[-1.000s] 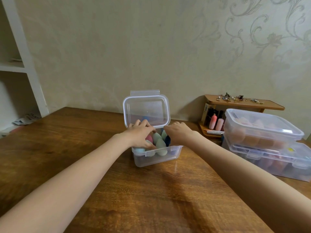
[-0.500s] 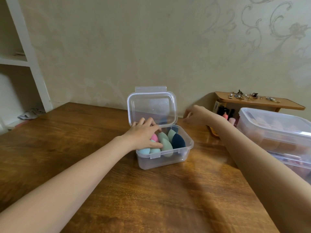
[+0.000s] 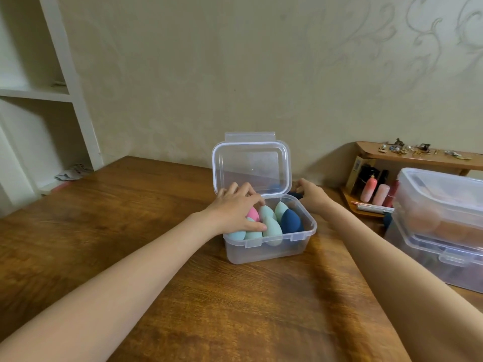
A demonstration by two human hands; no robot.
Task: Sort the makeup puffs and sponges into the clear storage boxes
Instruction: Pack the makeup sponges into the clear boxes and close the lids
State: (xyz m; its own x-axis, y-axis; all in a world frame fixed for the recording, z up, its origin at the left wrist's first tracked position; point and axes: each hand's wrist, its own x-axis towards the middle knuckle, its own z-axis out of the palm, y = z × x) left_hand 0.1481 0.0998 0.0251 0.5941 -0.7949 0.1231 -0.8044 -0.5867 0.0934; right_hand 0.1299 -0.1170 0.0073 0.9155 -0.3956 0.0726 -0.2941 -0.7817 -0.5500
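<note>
A small clear storage box [image 3: 271,250] stands on the wooden table with its lid [image 3: 251,168] tipped up at the back. Inside stand several egg-shaped sponges: mint ones [image 3: 271,227], a pink one [image 3: 253,214] and a navy one [image 3: 291,222]. My left hand [image 3: 235,207] lies flat on the sponges at the box's left side, fingers over the pink one, thumb against a mint one. My right hand [image 3: 312,195] is behind the box's right rear corner, fingers curled over a dark blue sponge [image 3: 295,195] that is mostly hidden.
Two larger clear boxes [image 3: 439,194] with orange-brown puffs are stacked, lids on, at the right edge. Behind them a small wooden rack [image 3: 418,159] holds trinkets, with pink bottles [image 3: 368,189] beneath it. A white shelf unit [image 3: 65,95] stands at the left.
My right hand left the box, reached to the back right, and now sits nearer the box's rear corner with a dark blue sponge under its fingers. My left hand stayed on the sponges.
</note>
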